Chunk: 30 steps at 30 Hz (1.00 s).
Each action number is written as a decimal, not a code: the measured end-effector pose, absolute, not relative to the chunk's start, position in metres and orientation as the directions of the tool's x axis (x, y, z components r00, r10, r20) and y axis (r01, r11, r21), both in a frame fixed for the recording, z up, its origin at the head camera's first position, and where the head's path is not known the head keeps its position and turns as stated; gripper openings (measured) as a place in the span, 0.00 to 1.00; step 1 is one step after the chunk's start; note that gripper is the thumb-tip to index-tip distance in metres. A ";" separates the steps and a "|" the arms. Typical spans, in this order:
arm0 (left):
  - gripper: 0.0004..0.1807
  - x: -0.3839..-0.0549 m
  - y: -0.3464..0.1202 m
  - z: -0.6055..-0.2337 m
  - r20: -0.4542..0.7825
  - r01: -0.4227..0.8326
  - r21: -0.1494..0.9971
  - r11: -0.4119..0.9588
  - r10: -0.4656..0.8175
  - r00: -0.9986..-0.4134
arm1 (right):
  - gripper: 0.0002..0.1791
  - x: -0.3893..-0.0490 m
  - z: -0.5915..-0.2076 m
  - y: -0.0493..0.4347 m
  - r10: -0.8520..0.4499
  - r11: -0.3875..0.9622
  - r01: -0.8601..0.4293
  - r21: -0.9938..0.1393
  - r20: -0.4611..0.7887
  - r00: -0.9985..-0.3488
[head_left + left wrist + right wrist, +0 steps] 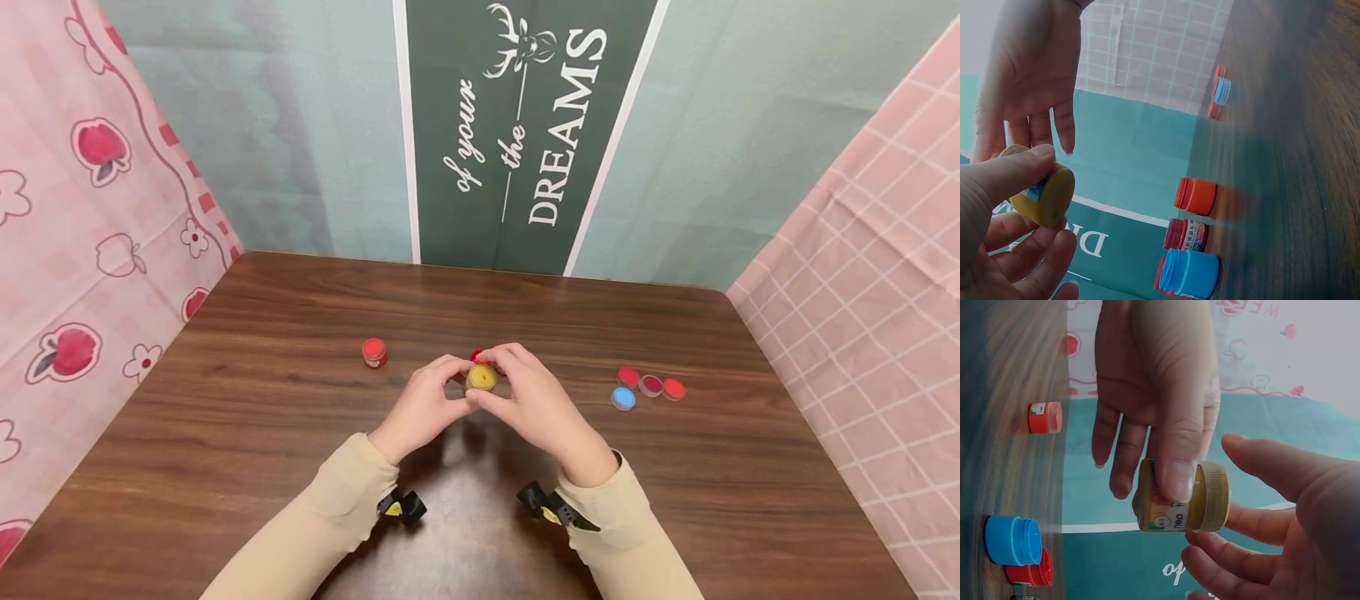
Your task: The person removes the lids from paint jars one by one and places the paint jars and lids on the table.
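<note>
A small yellow paint jar (482, 377) with its lid on is held above the middle of the table. My left hand (423, 408) grips the jar's body, the thumb across its label in the right wrist view. Around the lid end (1214, 497) is my right hand (540, 404), its thumb spread off the lid and its fingers loosely extended right beside it. Behind the hands stand lidless jars: a blue jar (1191, 273), an orange jar (1199, 197), a dark red jar (1188, 234) and a red jar (1030, 567). In the head view the hands mostly hide them.
An orange-red jar (374, 352) with its lid on stands left of the hands. To the right lie a blue lid (623, 398), a red lid (628, 378), a dark red lid (651, 385) and an orange lid (674, 389). Cloth hangs around the wooden table (247, 400).
</note>
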State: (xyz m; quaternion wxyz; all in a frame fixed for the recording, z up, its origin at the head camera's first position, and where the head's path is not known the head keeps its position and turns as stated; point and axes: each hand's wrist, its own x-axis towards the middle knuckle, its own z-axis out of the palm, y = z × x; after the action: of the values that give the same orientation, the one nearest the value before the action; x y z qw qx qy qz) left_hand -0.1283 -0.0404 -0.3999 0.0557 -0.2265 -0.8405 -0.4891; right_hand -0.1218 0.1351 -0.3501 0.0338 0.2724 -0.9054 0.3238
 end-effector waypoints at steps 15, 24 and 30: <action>0.15 -0.127 -0.041 -0.398 0.305 0.428 0.797 0.425 0.328 -0.894 | 0.24 -0.120 -0.348 0.134 -0.500 0.635 -0.515 -0.576 0.201 -0.842; 0.16 -0.127 -0.042 -0.399 0.311 0.435 0.801 0.411 0.335 -0.889 | 0.24 -0.119 -0.348 0.132 -0.421 0.676 -0.462 -0.574 0.214 -0.882; 0.14 -0.127 -0.042 -0.398 0.311 0.435 0.791 0.431 0.329 -0.891 | 0.21 -0.119 -0.348 0.130 -0.487 0.638 -0.525 -0.564 0.233 -0.842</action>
State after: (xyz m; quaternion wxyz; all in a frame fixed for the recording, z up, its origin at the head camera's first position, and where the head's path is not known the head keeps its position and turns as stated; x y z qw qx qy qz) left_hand -0.1266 -0.0419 -0.3983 0.0549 -0.2264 -0.8440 -0.4832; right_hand -0.1195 0.1304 -0.3483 0.0297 0.2798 -0.9044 0.3209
